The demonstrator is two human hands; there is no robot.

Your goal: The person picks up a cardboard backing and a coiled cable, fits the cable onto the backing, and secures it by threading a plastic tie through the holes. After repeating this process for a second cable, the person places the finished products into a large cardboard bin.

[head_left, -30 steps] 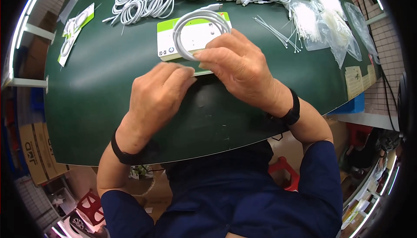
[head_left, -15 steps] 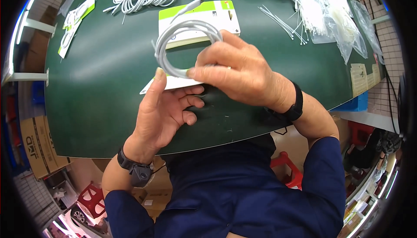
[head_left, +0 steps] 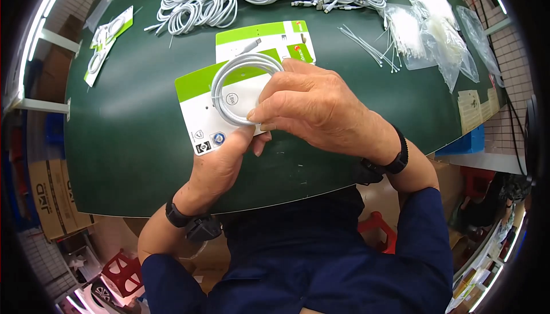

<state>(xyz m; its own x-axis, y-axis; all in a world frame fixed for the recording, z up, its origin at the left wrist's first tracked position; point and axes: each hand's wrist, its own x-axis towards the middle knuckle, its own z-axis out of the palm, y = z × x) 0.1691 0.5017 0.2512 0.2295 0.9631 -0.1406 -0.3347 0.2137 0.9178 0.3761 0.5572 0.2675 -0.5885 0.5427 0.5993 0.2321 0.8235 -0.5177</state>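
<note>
A coiled light-grey cable [head_left: 217, 93] lies against the face of a green-and-white cardboard card [head_left: 189, 110], its plug end pointing up past the card's top edge. My right hand [head_left: 326, 105] pinches the coil's right side between thumb and fingers. From below, my left hand [head_left: 220, 165] is closed on the card's lower edge, thumb in front; most of its fingers are hidden behind. Just beyond the held card, a stack of similar cards [head_left: 229, 52] rests on the dark green table [head_left: 132, 159].
Many coiled grey cables [head_left: 197, 13] are heaped along the far side. Loose white cable ties [head_left: 364, 46] lie at right, beside clear bags of ties [head_left: 404, 33]. Carded cables [head_left: 97, 59] sit at far left. A blue bin [head_left: 471, 141] stands by the right edge.
The card has come up from low and tilted to facing me, behind the coil. My left hand has closed from open onto the card; my right still holds the cable.
</note>
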